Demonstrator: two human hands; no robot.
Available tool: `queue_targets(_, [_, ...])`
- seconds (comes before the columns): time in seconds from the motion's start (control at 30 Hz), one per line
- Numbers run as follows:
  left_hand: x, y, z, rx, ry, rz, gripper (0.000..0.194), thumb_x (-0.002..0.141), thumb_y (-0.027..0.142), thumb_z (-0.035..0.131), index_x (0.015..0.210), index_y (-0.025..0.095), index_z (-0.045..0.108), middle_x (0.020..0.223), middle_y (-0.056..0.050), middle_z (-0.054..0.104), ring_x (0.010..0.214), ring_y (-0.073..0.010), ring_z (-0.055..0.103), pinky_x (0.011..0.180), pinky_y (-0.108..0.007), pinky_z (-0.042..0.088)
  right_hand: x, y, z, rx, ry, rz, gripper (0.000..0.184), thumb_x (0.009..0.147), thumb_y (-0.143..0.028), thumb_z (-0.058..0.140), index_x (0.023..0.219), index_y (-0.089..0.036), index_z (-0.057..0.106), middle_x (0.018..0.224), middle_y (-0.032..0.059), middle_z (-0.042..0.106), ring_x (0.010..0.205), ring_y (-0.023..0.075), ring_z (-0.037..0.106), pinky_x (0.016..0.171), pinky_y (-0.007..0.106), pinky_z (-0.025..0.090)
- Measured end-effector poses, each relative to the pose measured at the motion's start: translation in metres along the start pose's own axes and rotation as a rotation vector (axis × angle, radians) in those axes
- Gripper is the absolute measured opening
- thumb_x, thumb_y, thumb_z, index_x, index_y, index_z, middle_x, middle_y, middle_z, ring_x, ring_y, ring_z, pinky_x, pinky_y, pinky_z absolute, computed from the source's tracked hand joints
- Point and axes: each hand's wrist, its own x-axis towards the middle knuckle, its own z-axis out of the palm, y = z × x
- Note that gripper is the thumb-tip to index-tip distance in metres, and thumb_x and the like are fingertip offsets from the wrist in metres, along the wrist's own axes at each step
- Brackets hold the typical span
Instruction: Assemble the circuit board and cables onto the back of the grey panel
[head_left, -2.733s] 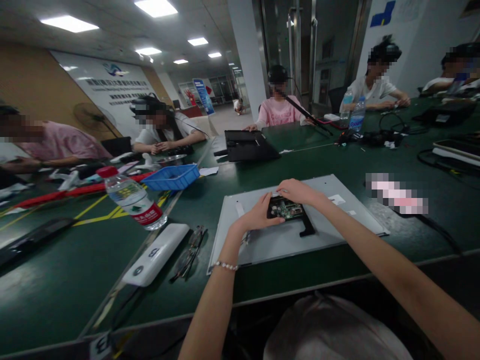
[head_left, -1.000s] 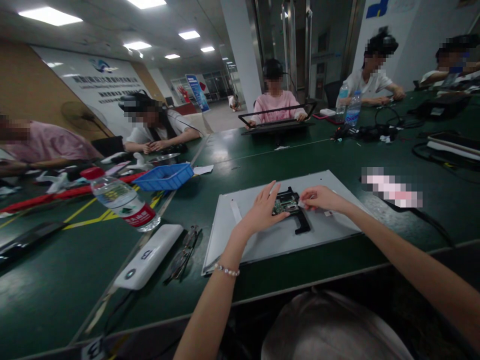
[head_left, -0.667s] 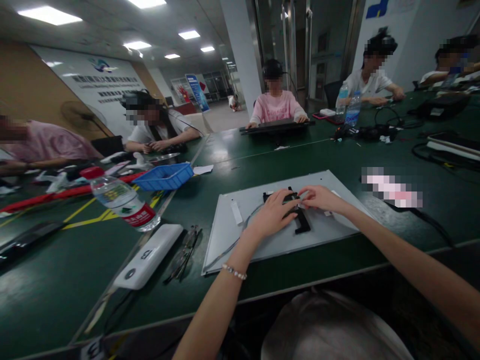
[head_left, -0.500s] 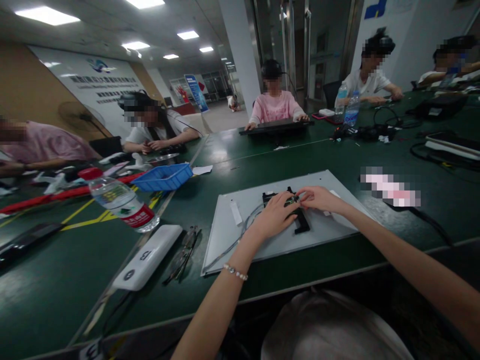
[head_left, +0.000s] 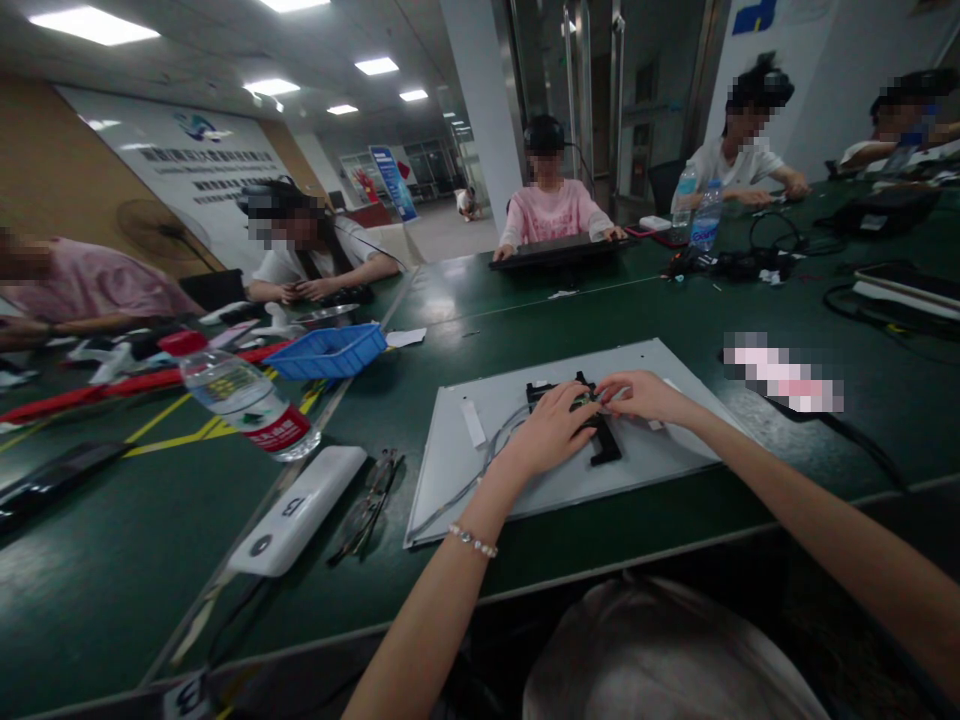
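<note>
My left hand lies over a black plastic frame, fingers stretched across it and thumb apart. A small greenish part shows between its thumb and fingers. At the frame's right side, my right hand has its fingertips pinched together. Whatever they hold is too small to make out. Beneath both hands, the frame rests on a white board. A grey cable runs from under my left hand to the board's near left corner. One white strip lies left of the frame; another white piece is partly hidden behind my right hand.
Left of the board are folded glasses, a white power bank, a water bottle and a blue tray. A phone-shaped object with a cable lies right. Several people sit around the green table.
My right fingertips have shifted very slightly at the frame's edge. Both hands stay on the frame, and the whole view has moved a little. The person opposite has shifted a dark panel slightly rightward.
</note>
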Motion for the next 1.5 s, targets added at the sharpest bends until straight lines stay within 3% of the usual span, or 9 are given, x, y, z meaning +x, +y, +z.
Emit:
queue_targets(0.2, [0.000,-0.001,0.000,0.016,-0.014,-0.001,0.036,0.091,0.028,0.047,0.127,0.025,0.046,0.136,-0.008,0.042,0.134,-0.0240,0.030,0.111,-0.043,0.028,0.002,0.003,-0.003,-0.123,0.063,-0.045,0.029,0.071,-0.019,0.067,0.100,-0.017,0.065,0.095,0.0053,0.070,0.073,0.0142,0.064,0.069,0.026,0.050])
queue_targets(0.33, [0.000,-0.002,-0.002,0.029,-0.009,-0.005,0.041,0.090,0.029,0.049,0.130,0.023,0.043,0.136,-0.009,0.041,0.133,-0.0241,0.031,0.110,-0.042,0.028,-0.001,0.001,-0.004,-0.169,0.012,-0.056,0.030,0.071,-0.026,0.068,0.100,-0.018,0.066,0.092,0.0052,0.070,0.070,0.0138,0.062,0.067,0.026,0.049])
queue_targets(0.47, [-0.001,-0.004,-0.002,0.032,-0.004,-0.002,0.043,0.089,0.029,0.050,0.131,0.022,0.041,0.137,-0.010,0.040,0.133,-0.0248,0.030,0.111,-0.043,0.026,-0.001,0.000,-0.004,-0.191,0.003,-0.075,0.026,0.070,-0.021,0.066,0.096,-0.017,0.068,0.083,0.0036,0.070,0.071,0.0146,0.063,0.068,0.026,0.049])
queue_targets(0.67, [-0.002,-0.006,-0.003,0.034,-0.003,-0.022,0.053,0.089,0.035,0.050,0.137,0.022,0.032,0.139,-0.011,0.039,0.133,-0.0252,0.031,0.110,-0.042,0.025,0.000,0.009,-0.015,-0.200,0.099,-0.042,0.012,0.074,-0.023,0.062,0.083,-0.017,0.069,0.079,0.0045,0.070,0.074,0.0168,0.064,0.070,0.027,0.049])
queue_targets(0.83, [-0.006,-0.015,-0.008,0.076,0.082,-0.179,0.072,0.087,0.049,0.050,0.144,0.019,0.018,0.142,-0.014,0.036,0.132,-0.0290,0.033,0.108,-0.043,0.028,-0.002,0.018,-0.029,-0.380,0.233,0.007,0.015,0.074,-0.024,0.062,0.085,-0.017,0.069,0.081,0.0070,0.070,0.074,0.0190,0.063,0.068,0.030,0.048])
queue_targets(1.0, [-0.013,-0.041,-0.006,0.118,0.159,-0.486,0.042,0.092,0.035,0.042,0.128,0.013,0.041,0.126,-0.016,0.049,0.116,-0.0287,0.049,0.095,-0.041,0.040,-0.002,0.017,-0.031,-0.546,0.301,-0.054,0.022,0.078,-0.029,0.059,0.093,-0.016,0.069,0.094,0.0102,0.067,0.081,0.0218,0.063,0.074,0.034,0.047])
queue_targets(1.13, [-0.017,-0.056,0.002,0.043,0.158,-0.608,0.031,0.091,0.025,0.044,0.118,0.013,0.050,0.109,-0.013,0.057,0.099,-0.0226,0.058,0.087,-0.034,0.045,0.006,0.002,-0.024,-0.554,0.245,-0.149,0.022,0.082,-0.027,0.055,0.098,-0.016,0.067,0.102,0.0103,0.065,0.086,0.0206,0.062,0.077,0.032,0.046])
queue_targets(1.37, [-0.016,-0.060,0.007,-0.001,0.137,-0.586,0.026,0.088,0.025,0.050,0.112,0.018,0.055,0.097,-0.008,0.059,0.093,-0.0208,0.059,0.084,-0.032,0.046,0.043,-0.039,0.001,-0.636,0.044,-0.419,0.025,0.085,-0.025,0.054,0.105,-0.016,0.066,0.108,0.0101,0.065,0.102,0.0231,0.059,0.091,0.032,0.042])
queue_targets(1.5, [-0.017,-0.061,0.008,0.007,0.148,-0.589,0.026,0.087,0.024,0.051,0.112,0.019,0.056,0.096,-0.008,0.059,0.093,-0.0215,0.058,0.084,-0.032,0.046,0.073,-0.048,0.022,-0.703,-0.001,-0.461,0.028,0.086,-0.027,0.054,0.107,-0.014,0.067,0.109,0.0117,0.066,0.105,0.0240,0.058,0.092,0.031,0.041])
